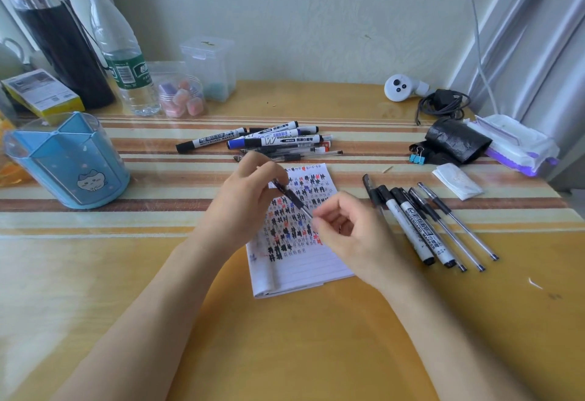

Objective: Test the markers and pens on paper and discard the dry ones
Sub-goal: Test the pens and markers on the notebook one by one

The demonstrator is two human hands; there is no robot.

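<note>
Worktop point(285, 353): pen point(292, 199) held above scribbled notepad point(300, 270).
Barrel gripped by left hand point(250, 201); right hand point(351, 236) pinches its lower end.

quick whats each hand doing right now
Left hand: fingers grip the pen at its far end.
Right hand: fingers pinch the near end of the same pen.

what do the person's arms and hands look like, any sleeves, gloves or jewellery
Both arms are bare: no sleeve reaches into view on the left forearm or the right forearm. The left hand and right hand wear no gloves, and no ring, watch or bracelet shows.
</note>
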